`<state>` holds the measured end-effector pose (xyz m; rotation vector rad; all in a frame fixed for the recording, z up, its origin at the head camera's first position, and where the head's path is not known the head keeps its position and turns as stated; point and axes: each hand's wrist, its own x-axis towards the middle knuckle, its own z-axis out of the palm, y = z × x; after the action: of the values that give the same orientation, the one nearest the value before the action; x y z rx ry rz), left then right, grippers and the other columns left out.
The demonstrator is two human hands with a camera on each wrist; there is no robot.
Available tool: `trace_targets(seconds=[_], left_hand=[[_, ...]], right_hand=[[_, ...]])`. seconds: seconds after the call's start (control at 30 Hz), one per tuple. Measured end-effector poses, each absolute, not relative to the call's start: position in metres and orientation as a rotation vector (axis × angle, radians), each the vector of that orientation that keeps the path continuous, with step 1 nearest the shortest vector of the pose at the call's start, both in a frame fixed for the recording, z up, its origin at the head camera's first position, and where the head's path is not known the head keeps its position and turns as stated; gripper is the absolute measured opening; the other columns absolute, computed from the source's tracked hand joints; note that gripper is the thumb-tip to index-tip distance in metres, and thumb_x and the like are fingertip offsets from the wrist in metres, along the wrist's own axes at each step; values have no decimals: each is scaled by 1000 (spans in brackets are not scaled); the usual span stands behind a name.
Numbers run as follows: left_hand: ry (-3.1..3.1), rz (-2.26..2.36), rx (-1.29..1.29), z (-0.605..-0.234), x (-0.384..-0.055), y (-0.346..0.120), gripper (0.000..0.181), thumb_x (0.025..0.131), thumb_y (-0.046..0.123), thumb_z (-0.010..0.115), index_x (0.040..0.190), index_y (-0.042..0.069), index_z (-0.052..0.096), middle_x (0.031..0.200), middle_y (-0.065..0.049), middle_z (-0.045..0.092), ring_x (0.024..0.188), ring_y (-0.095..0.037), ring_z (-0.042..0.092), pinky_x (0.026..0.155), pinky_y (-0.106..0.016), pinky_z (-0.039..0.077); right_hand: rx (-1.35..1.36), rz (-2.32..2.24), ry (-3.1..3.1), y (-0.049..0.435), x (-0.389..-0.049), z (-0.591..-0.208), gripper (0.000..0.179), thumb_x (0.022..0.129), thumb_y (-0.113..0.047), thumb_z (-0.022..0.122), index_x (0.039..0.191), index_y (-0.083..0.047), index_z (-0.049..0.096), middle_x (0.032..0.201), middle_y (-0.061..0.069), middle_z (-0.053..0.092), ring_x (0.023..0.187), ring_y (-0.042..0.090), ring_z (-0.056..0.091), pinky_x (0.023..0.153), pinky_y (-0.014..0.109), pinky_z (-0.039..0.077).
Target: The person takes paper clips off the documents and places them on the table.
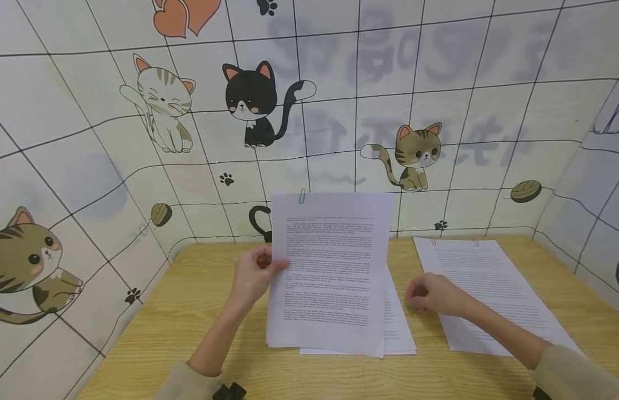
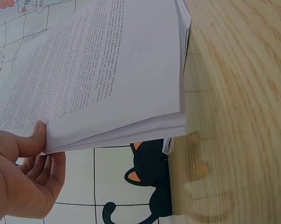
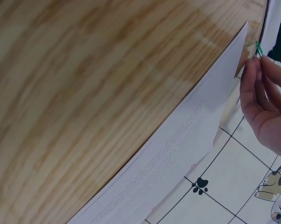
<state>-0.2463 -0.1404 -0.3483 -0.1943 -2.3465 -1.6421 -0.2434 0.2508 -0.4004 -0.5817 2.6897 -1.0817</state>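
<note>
My left hand (image 1: 251,278) pinches the left edge of a printed paper stack (image 1: 329,272), thumb in front and fingers behind. The stack stands nearly upright, and a green paper clip (image 1: 301,196) sits on its top edge near the left corner. In the left wrist view, several sheet edges of the stack (image 2: 131,79) fan slightly apart at one corner. Between its thumb and fingertips, my right hand (image 1: 436,295) pinches another green paper clip (image 3: 258,48). That hand is right of the stack, over the table.
Behind the raised stack, more printed sheets (image 1: 399,333) lie on the wooden table (image 1: 189,311). Another printed set (image 1: 489,294) lies at the right, with two red paper clips (image 1: 476,243) along its far edge. A wall (image 1: 329,139) with cat drawings rises behind the table.
</note>
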Motion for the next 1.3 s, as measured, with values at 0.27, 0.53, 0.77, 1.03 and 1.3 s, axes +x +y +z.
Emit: trace_targets(seconds=[0.27, 0.53, 0.77, 1.03, 1.3], left_hand=[[-2353, -1643, -188, -349, -247, -141, 11, 82, 0, 81, 87, 0, 71, 79, -8, 70, 70, -20, 65, 64, -26, 52], [-2354, -1649, -185, -350, -246, -141, 11, 83, 1, 81, 89, -1, 71, 81, -8, 70, 72, -20, 65, 64, -25, 52], [-2358, -1640, -183, -349, -246, -141, 11, 83, 2, 81, 89, -1, 72, 80, -8, 70, 71, -19, 65, 64, -25, 52], [-2354, -1645, -178, -348, -247, -141, 11, 83, 1, 81, 88, 0, 72, 80, -9, 71, 71, -20, 65, 64, -25, 53], [-2358, -1644, -171, -349, -247, -141, 11, 83, 1, 81, 90, 0, 72, 82, -9, 71, 72, -20, 66, 65, -26, 53]], right_hand=[[-591, -1046, 2721, 250, -244, -402, 8, 90, -5, 73, 85, -6, 67, 71, -1, 61, 65, 17, 56, 56, 25, 47], [-581, -1070, 2697, 255, -246, -403, 6, 93, -11, 71, 90, -7, 69, 71, -1, 60, 65, 16, 56, 57, 26, 46], [-592, -1111, 2724, 263, -245, -394, 14, 96, -15, 67, 99, -2, 70, 78, 2, 62, 69, 17, 58, 59, 29, 50], [-553, -1218, 2717, 265, -244, -378, 21, 98, -16, 65, 109, 3, 66, 91, 8, 69, 78, 23, 62, 67, 32, 55], [-541, -1346, 2715, 265, -240, -360, 27, 101, -18, 62, 118, 3, 64, 103, 10, 71, 87, 25, 66, 75, 32, 56]])
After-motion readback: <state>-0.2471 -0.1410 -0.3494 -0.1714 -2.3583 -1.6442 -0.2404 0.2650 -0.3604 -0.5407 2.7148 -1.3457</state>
